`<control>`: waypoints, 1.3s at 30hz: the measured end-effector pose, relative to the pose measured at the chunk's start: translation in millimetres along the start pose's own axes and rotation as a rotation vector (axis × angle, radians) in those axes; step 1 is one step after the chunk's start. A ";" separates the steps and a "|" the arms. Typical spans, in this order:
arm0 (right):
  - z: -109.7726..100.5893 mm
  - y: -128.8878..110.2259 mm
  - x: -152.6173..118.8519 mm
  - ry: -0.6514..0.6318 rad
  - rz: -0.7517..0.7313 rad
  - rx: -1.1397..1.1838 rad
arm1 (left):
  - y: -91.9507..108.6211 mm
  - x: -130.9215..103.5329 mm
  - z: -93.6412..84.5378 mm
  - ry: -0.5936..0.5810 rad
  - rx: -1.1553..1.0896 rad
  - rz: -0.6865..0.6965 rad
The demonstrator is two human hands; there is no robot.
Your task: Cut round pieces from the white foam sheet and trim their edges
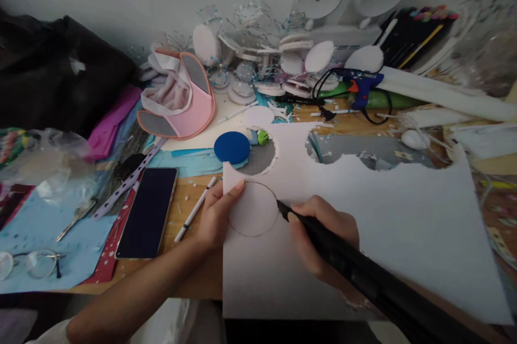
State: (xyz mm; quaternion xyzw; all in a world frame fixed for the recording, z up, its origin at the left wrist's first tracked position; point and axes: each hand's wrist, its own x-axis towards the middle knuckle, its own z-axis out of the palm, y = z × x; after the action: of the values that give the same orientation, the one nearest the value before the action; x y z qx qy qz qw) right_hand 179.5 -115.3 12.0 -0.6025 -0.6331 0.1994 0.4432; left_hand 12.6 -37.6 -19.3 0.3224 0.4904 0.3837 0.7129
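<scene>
A large white foam board lies over the front of the table, with round cut-outs along its far edge. A thin dark circle is marked on its left part. My left hand grips the board's left edge, thumb on top beside the circle and the other fingers mostly hidden. In my right hand is a thick black pen-shaped tool, its tip touching the circle's right side. Whether the line is drawn or cut through, I cannot tell. Just beyond the board's left corner sits a blue round disc.
Left of the board lie a white pen, a phone, scissors and glasses. A pink visor cap, several white foam discs and a blue glue gun with its cable crowd the back.
</scene>
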 end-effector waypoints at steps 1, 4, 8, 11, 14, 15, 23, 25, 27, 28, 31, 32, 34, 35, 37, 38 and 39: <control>0.2 0.1 -0.4 -0.001 0.011 -0.002 | 0.3 -0.2 0.2 -0.001 0.000 -0.002; 4.4 5.4 -2.4 0.033 -0.055 0.010 | 0.4 -0.6 -0.2 -0.002 0.008 0.001; 10.7 16.1 -3.3 0.051 -0.224 -0.002 | -0.3 -0.9 -1.2 -0.007 0.013 0.003; 10.0 16.9 -2.2 0.034 -0.224 0.009 | -0.9 -0.8 -1.7 -0.011 0.005 0.013; 6.1 10.9 -0.9 0.019 -0.131 0.047 | -1.1 -0.6 -2.2 -0.012 0.006 0.002; 4.8 8.3 -0.5 0.015 -0.088 0.053 | -1.0 -0.6 -2.3 -0.011 0.005 -0.005; 4.9 9.5 1.9 0.021 -0.071 0.092 | 0.8 -1.5 -1.1 -0.015 -0.012 -0.003; 7.5 14.2 0.6 0.009 -0.097 0.105 | 0.4 -1.5 -1.5 -0.020 -0.004 -0.001; 10.0 17.4 -1.3 0.022 -0.114 0.092 | -0.2 -1.5 -2.0 -0.022 0.001 -0.003; 10.8 17.9 -2.1 0.031 -0.111 0.080 | -0.5 -1.6 -2.3 -0.022 0.003 -0.004; 10.2 15.4 -2.5 0.014 -0.087 0.064 | -0.9 -1.6 -2.6 -0.014 0.003 -0.007; 9.0 13.5 -1.9 0.004 -0.079 0.066 | -0.9 -1.5 -2.5 -0.010 0.000 -0.009; 5.8 9.6 0.1 -0.004 -0.058 0.059 | -0.8 -1.1 -2.2 -0.006 -0.008 -0.018; 4.1 8.0 1.1 -0.009 -0.048 0.057 | -0.6 -0.9 -2.0 -0.005 -0.013 -0.020; 1.8 6.7 2.3 -0.006 -0.031 0.067 | -0.1 -0.6 -1.6 -0.008 -0.018 -0.023; 1.3 6.9 2.4 -0.013 -0.027 0.079 | 0.1 -0.6 -1.5 -0.009 -0.020 -0.023; 1.3 7.6 2.2 -0.024 -0.027 0.095 | 0.4 -0.6 -1.4 -0.011 -0.022 -0.022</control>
State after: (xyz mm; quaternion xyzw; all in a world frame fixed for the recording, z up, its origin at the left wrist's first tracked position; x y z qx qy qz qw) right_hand 183.2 -111.4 6.0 -0.5697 -0.6363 0.2307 0.4663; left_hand 11.1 -37.8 -19.1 0.3113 0.4858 0.3794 0.7233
